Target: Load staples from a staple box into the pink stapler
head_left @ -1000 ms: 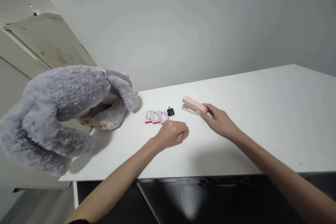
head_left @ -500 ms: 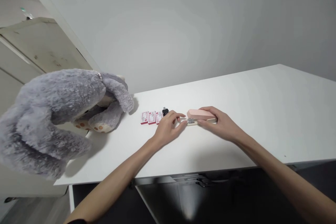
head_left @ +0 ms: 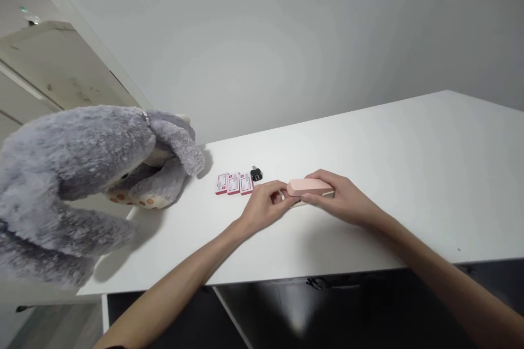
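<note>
A pink stapler lies on the white table in front of me, its top half raised a little. My right hand is wrapped around its right end. My left hand pinches at the stapler's left, open end, its fingertips touching the mouth; what they hold there is too small to make out. Three small red-and-white staple boxes stand in a row just left of my left hand, with a small black object behind them.
A big grey plush toy takes up the table's left end and hangs over its edge. A pale wall rises behind the table. A dark gap opens below the table's near edge.
My right hand has pulled the stapler nearer and turned it sideways. My left hand has gone from a resting fist to pinching at the stapler's open end.
</note>
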{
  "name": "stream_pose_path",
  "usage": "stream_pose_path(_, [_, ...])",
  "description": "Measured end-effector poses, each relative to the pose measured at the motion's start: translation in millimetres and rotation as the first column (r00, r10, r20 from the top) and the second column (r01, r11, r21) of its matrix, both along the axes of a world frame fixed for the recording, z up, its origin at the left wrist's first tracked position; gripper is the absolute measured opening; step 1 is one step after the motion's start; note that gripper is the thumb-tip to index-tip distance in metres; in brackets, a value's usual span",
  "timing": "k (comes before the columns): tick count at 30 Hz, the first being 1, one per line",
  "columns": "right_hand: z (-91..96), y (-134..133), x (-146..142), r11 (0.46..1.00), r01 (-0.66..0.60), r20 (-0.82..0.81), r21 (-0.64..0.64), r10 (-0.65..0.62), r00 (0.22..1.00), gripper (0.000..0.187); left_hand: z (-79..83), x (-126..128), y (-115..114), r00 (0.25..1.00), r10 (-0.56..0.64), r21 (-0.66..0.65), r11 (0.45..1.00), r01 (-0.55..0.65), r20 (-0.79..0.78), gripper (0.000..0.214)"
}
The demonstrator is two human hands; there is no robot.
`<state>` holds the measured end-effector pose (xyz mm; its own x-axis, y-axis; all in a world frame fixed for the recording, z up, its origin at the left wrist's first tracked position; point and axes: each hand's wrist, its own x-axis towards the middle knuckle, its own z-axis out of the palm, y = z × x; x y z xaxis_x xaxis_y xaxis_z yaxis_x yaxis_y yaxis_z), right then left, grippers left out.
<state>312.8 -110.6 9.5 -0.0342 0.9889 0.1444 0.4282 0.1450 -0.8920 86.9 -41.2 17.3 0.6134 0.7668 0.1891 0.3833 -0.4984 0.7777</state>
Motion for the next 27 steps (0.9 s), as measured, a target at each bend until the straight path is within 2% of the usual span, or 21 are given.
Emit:
stream_pose_path(13, [5.1, -3.3, 0.4, 0.999, -0.013, -0.004, -0.043, 0.012, 1.0, 0.032, 4.9, 1.3, -3.1, 0.999, -0.048, -0.111, 0.993, 0.049, 0.012, 0.042])
stream_pose_path(21, [2.1, -2.0, 2.5, 0.998, -0.048, -0.05, -0.04, 0.046, 0.998, 0.034, 1.4, -0.4, -2.0, 0.998, -0.068, -0.114, 0.991, 0.066, -0.011, 0.051])
stream_pose_path(27, [0.1, -2.3, 6.1, 0.994, -0.103, -0.127, -0.035, 0.098, 0.987, 0.038, 0.9, -0.4, -3.0, 0.997, -0.038, -0.1, 0.994, 0.032, -0.063, 0.056])
